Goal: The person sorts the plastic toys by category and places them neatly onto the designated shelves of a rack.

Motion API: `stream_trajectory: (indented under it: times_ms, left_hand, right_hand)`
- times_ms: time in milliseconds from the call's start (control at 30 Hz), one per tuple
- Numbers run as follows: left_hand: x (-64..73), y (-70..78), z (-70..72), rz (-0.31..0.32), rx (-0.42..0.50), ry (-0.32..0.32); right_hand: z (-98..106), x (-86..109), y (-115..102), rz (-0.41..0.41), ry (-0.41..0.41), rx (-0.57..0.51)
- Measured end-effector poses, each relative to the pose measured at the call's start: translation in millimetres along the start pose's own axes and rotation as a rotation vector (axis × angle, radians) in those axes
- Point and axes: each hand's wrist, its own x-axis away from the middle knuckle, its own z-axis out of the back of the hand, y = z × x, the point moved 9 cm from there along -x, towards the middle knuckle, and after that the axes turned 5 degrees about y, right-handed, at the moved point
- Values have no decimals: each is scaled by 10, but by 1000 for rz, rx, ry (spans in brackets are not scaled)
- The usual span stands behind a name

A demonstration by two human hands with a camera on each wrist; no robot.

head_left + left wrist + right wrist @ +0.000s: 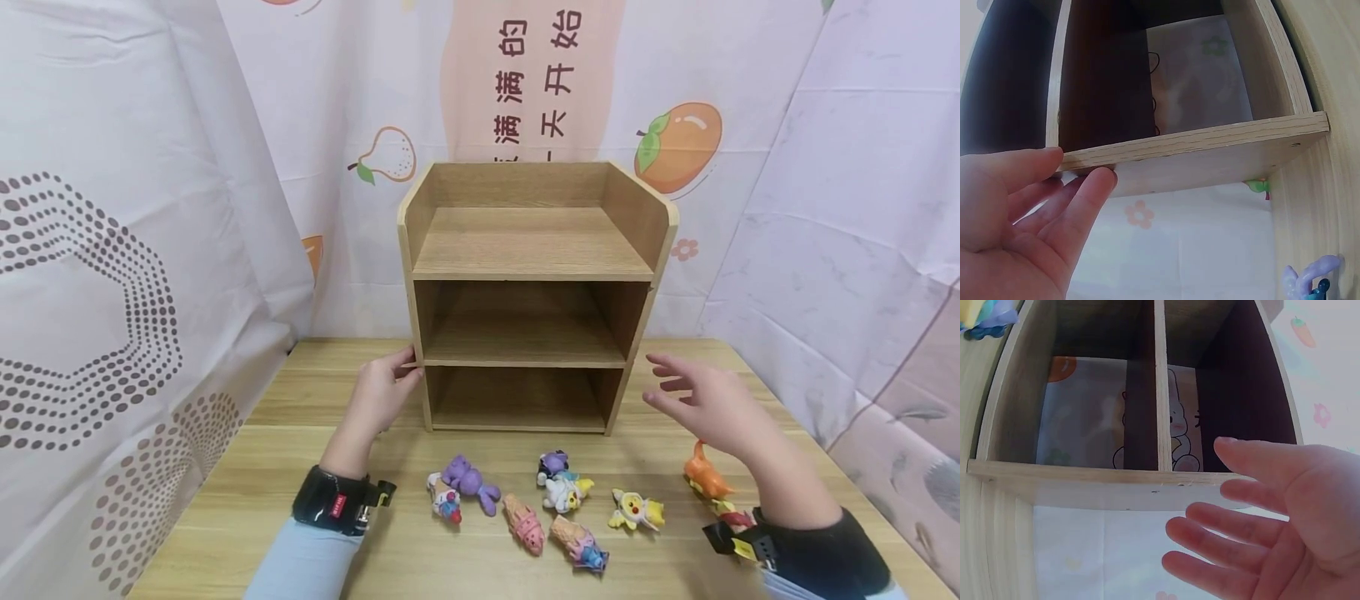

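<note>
A wooden shelf unit [525, 275] with an open top and two compartments stands upright on the table. My left hand [384, 387] is at its left side, fingertips touching the front edge of the side panel [1197, 140] near the middle board, with the fingers fairly straight. On the other side my right hand [712, 404] is held apart from the unit, fingers spread and nothing in them. In the right wrist view, the right hand [1279, 519] overlaps the lower edge of the right side panel [1085, 474].
Small toy figures lie before the unit: a purple one [468, 482], a pink ice-cream cone [523, 525], a cone with a blue top [580, 546], a yellow figure [637, 510] and several others. An orange figure [705, 475] lies beside the right forearm. Printed curtains [360, 242] hang behind.
</note>
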Motion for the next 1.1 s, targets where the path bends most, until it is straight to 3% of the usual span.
stream_trajectory:
  times_ms: [233, 633, 1100]
  left_hand:
    - [-5, 2, 1, 13, 3, -4]
    - [-3, 13, 7, 19, 23, -10]
    - [1, -36, 2, 26, 15, -9]
  right_hand:
    - [-21, 52, 39, 38, -55, 46]
    - [-24, 196, 288, -28, -136, 77]
    - [-7, 393, 627, -94, -175, 138]
